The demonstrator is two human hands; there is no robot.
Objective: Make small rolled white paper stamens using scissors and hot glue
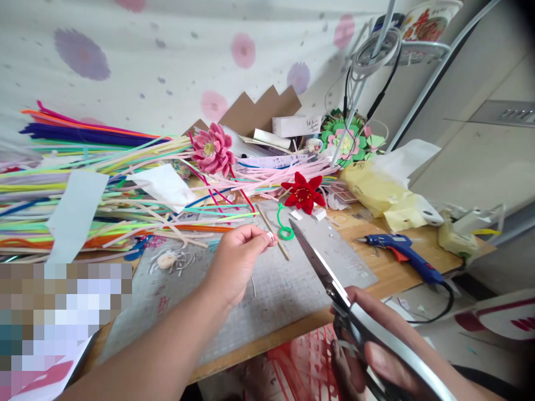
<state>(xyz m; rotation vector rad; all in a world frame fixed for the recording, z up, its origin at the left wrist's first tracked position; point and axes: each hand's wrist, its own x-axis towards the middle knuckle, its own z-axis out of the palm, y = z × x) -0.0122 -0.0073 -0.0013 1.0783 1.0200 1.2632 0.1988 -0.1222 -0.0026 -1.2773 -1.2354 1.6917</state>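
My left hand (240,259) is closed in a pinch over the grey cutting mat (301,278). A short white strand (271,236) shows at its fingertips, and a thin white end (253,285) appears below the hand. My right hand (376,356) grips large metal scissors (321,270), with the blades pointing up and away and looking closed. Just past my left fingertips lie a thin brown stick (283,250) and a curled green pipe cleaner (286,232). Left of that hand, a tangle of white thread (169,260) rests on the mat.
Bundles of coloured pipe cleaners (83,214) cover the left and back. A pink flower (212,149) and a red flower (304,192) sit behind the mat. At right lie a blue glue gun (401,253) and a yellow plastic bag (376,192).
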